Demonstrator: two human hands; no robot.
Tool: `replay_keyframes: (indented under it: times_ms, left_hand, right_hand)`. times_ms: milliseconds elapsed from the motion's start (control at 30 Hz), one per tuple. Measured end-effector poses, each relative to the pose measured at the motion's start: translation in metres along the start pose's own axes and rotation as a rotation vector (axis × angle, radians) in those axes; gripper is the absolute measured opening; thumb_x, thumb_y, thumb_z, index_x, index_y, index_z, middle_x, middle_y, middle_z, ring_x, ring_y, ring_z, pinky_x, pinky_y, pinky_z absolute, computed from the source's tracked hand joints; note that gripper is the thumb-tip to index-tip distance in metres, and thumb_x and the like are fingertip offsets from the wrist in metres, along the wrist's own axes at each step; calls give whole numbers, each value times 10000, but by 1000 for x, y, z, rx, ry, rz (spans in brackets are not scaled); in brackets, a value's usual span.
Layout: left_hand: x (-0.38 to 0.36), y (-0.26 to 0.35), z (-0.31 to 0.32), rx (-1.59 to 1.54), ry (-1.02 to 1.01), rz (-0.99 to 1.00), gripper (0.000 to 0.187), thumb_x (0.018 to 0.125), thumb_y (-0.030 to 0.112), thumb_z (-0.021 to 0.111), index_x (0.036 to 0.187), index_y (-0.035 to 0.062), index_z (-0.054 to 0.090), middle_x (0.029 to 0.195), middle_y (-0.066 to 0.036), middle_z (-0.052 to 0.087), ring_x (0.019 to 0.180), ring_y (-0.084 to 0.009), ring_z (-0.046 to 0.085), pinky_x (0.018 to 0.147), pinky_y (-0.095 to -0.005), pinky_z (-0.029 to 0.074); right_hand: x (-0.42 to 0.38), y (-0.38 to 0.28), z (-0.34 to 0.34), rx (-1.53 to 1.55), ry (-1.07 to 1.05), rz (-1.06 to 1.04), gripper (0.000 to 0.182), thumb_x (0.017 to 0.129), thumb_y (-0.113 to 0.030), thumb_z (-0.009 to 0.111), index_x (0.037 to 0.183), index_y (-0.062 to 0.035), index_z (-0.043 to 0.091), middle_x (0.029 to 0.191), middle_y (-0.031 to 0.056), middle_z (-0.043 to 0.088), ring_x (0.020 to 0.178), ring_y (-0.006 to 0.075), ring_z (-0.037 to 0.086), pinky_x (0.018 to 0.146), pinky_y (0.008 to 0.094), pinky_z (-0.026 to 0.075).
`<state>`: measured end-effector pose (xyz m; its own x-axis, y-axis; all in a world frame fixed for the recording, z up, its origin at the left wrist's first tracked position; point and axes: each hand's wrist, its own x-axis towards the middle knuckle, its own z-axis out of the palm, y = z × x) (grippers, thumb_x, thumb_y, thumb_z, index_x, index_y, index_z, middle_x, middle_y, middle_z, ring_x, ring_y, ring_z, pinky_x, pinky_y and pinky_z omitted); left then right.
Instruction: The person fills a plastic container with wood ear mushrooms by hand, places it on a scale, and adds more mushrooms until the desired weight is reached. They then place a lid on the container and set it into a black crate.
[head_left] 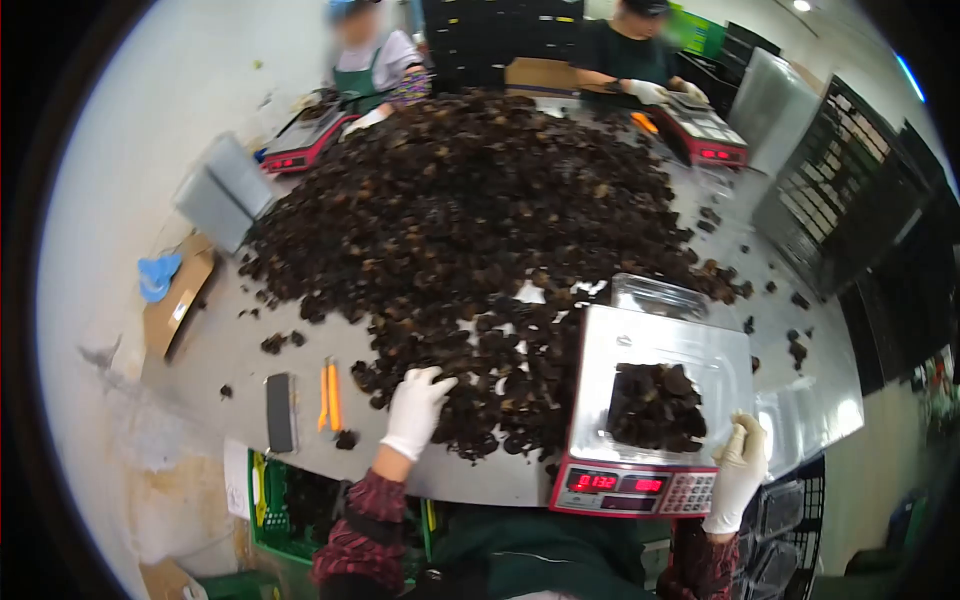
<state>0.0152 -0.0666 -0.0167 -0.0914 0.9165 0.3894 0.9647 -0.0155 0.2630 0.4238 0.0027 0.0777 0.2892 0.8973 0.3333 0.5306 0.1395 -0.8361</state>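
Note:
My left hand [414,412], in a white glove, reaches to the near edge of a heap of dark curled wood ear mushrooms [480,200]. Its fingers are apart, with nothing seen in them. My right hand [740,468], also gloved, is beside the right edge of a red and silver digital scale [665,345]. Its fingers are curled together; whether they hold anything is hidden. On the scale's plate rests a clear tray of wood ear mushrooms [656,408]. The red display [612,483] seems to read 0.132.
Left of my left hand lie orange cutters [330,393] and a dark rectangular block [281,412]. Clear plastic boxes [655,296] sit behind the scale. A green crate [290,548] is under the table's edge. Across the heap, two people work at red scales [305,140] [705,135].

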Motion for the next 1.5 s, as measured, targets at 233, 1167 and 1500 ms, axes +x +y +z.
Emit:
replay_keyframes:
  times_ms: [233,1167,1500]
  left_hand:
    - [4,-29,10,-382,129,-216,114,720,-42,644,804,12,700,784,-108,662,702,-213,639,662,-307,504]
    - [-57,-18,-9,22,-52,-198,424,850,251,643,1254,135,589,1418,-135,437,1312,-397,356,1084,-477,274]
    - [-119,-4,-27,-85,121,-344,512,755,170,731,1250,147,602,1410,-173,415,1281,-393,381,1051,-480,316]
  right_hand:
    - [0,14,-15,-82,-60,23,161,950,-104,554,1050,15,596,742,53,600,540,80,510,510,234,436]
    - [-4,35,-10,60,-176,254,243,989,-203,514,1067,6,611,575,-27,488,490,33,421,462,190,315]
    - [4,37,-13,59,-61,235,251,1001,-222,494,1024,-2,612,606,-40,441,479,26,348,445,205,267]
